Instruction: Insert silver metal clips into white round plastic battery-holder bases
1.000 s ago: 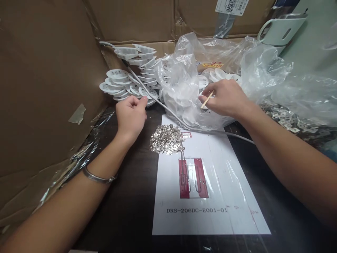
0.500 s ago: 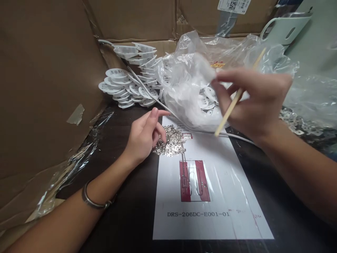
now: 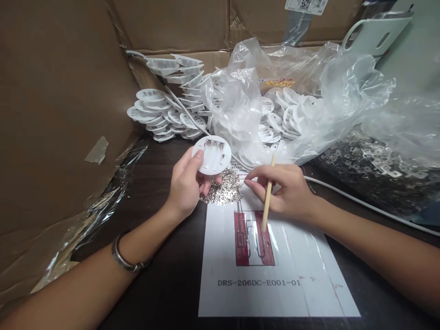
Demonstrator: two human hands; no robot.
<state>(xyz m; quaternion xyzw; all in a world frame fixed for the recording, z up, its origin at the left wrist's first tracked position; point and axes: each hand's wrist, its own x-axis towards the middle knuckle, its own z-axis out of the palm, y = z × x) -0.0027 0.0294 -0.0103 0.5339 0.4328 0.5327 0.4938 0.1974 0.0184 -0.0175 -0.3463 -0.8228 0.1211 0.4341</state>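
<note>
My left hand (image 3: pixel 184 190) grips a white round battery holder (image 3: pixel 213 155), thumb on its face and fingers beneath. The slots and metal springs of the holder face up toward me. Below it lies a pile of small shiny metal clips (image 3: pixel 225 192) on the printed sheet (image 3: pixel 292 275). My right hand (image 3: pixel 283 185) is closed around a thin wooden stick (image 3: pixel 267 201), which slants down over the sheet. Thumb and index tip of that hand come together just right of the clips; whether they pinch a clip is too small to tell.
Behind the hands, an open plastic bag (image 3: pixel 240 87) holds many white round holders (image 3: pixel 290 112). Stacked holders (image 3: pixel 153 110) stand at the back left. A bag of metal plates (image 3: pixel 374 169) lies to the right. A white cable (image 3: pixel 364 195) crosses the table; cardboard walls (image 3: pixel 178 27) enclose it.
A white holder has come into my left hand. My right hand, with the stick, has moved down and left from the bag to beside the metal clips.
</note>
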